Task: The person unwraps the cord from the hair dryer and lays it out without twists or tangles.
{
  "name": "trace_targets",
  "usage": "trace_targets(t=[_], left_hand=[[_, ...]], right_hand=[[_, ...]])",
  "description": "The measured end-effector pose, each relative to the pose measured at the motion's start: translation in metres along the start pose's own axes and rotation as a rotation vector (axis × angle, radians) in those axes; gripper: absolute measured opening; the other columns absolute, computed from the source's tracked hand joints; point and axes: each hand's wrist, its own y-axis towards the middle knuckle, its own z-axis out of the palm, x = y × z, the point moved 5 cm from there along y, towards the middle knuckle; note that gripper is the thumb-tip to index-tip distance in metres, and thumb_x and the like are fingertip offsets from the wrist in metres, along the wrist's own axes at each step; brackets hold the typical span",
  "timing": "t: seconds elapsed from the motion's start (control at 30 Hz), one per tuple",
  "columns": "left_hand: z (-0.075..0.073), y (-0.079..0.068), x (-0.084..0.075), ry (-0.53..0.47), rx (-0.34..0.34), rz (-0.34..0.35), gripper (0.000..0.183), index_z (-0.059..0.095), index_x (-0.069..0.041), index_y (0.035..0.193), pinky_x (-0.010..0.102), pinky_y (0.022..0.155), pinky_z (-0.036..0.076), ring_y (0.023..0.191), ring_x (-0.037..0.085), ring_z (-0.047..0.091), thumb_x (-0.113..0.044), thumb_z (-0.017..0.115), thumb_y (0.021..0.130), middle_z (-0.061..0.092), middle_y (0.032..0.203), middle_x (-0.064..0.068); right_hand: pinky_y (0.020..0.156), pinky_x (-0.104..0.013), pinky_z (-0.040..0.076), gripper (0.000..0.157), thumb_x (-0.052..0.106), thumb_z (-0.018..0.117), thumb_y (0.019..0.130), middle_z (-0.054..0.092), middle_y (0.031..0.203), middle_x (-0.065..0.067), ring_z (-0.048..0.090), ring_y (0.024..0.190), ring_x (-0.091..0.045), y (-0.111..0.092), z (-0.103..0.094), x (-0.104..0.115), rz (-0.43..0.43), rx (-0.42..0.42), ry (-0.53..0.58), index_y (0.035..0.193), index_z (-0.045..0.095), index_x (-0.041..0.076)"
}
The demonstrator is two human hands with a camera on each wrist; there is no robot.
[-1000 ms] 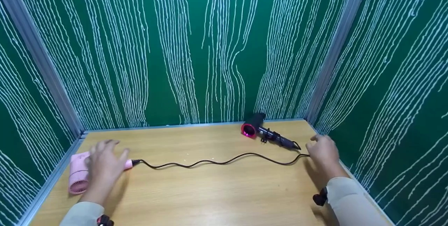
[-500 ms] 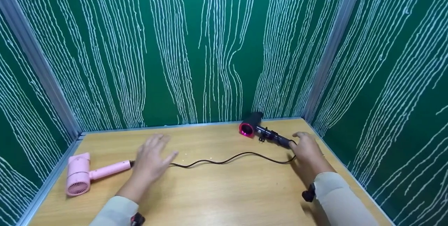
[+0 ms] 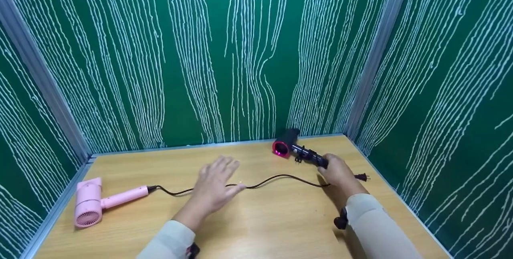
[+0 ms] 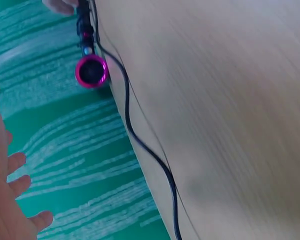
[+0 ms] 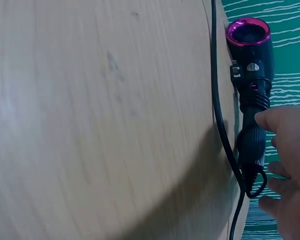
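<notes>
A black hair dryer (image 3: 281,146) with a bright pink ring lies at the back right, its cord wound around the handle (image 5: 252,140). My right hand (image 3: 336,170) is at the end of that handle. In the right wrist view the thumb tip overlaps the handle, while the other fingertips show beside it, not wrapped round. My left hand (image 3: 214,185) hovers over the middle of the table with fingers spread, holding nothing. Beneath it runs the black power cord (image 3: 274,178) of a pink hair dryer (image 3: 89,203), which lies at the far left.
The pink dryer's plug (image 3: 362,177) lies near the right edge, beyond my right wrist. Green walls (image 3: 192,70) with white wavy lines enclose the wooden table (image 3: 260,223) on three sides. Metal posts (image 3: 372,58) stand at the back corners.
My left hand has moved right from above the pink hair dryer to mid-table. My right hand has let go of the cord's plug end and shifted left to the black hair dryer's handle.
</notes>
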Motion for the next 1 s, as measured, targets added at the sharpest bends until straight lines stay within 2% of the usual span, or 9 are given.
trace_targets(t=[0.17,0.27,0.47,0.73,0.83,1.0], left_hand=[[0.017,0.008,-0.027,-0.021,0.071,0.038,0.090,0.028,-0.038,0.167,0.066,0.129,0.021,0.164,0.029,0.023,-0.090,0.027,0.093,0.027,0.176,-0.004],[0.027,0.011,-0.039,-0.018,0.098,0.062,0.090,0.025,-0.041,0.167,0.065,0.130,0.019,0.165,0.027,0.020,-0.091,0.025,0.093,0.024,0.177,-0.006],[0.042,0.012,-0.054,-0.011,0.121,0.096,0.091,0.025,-0.041,0.167,0.064,0.130,0.020,0.165,0.026,0.019,-0.092,0.023,0.092,0.023,0.177,-0.007],[0.050,0.012,-0.067,-0.018,0.148,0.132,0.089,0.027,-0.041,0.167,0.063,0.130,0.022,0.165,0.026,0.022,-0.090,0.028,0.093,0.026,0.176,-0.006],[0.054,0.013,-0.072,-0.010,0.163,0.141,0.089,0.025,-0.041,0.167,0.063,0.130,0.021,0.165,0.026,0.021,-0.090,0.028,0.093,0.024,0.177,-0.006],[0.059,0.013,-0.079,-0.010,0.184,0.151,0.089,0.026,-0.043,0.166,0.064,0.130,0.020,0.165,0.026,0.021,-0.091,0.027,0.092,0.025,0.176,-0.007]], right_hand=[[0.122,-0.068,0.033,0.066,0.027,0.059,0.108,0.041,0.163,-0.029,0.042,0.149,-0.051,0.002,0.006,0.002,0.050,0.040,0.022,0.163,0.032,0.004],[0.121,-0.068,0.035,0.066,0.025,0.061,0.107,0.043,0.161,-0.029,0.045,0.147,-0.050,0.003,0.007,0.005,0.055,0.029,0.001,0.163,0.033,0.004],[0.115,-0.067,0.043,0.062,0.026,0.069,0.102,0.055,0.145,-0.029,0.057,0.131,-0.046,0.002,0.007,0.017,-0.012,-0.012,-0.104,0.155,0.045,0.002],[0.111,-0.065,0.047,0.074,0.038,0.071,0.100,0.053,0.153,-0.030,0.055,0.136,-0.048,0.002,0.012,0.035,-0.084,-0.029,-0.196,0.159,0.042,0.005],[0.117,-0.066,0.041,0.078,0.039,0.072,0.100,0.046,0.159,-0.029,0.049,0.143,-0.050,0.007,0.016,0.041,-0.080,-0.022,-0.161,0.162,0.037,0.009],[0.123,-0.068,0.033,0.084,0.036,0.069,0.103,0.037,0.166,-0.027,0.043,0.149,-0.050,0.016,0.028,0.050,-0.055,0.039,-0.085,0.169,0.020,0.019]])
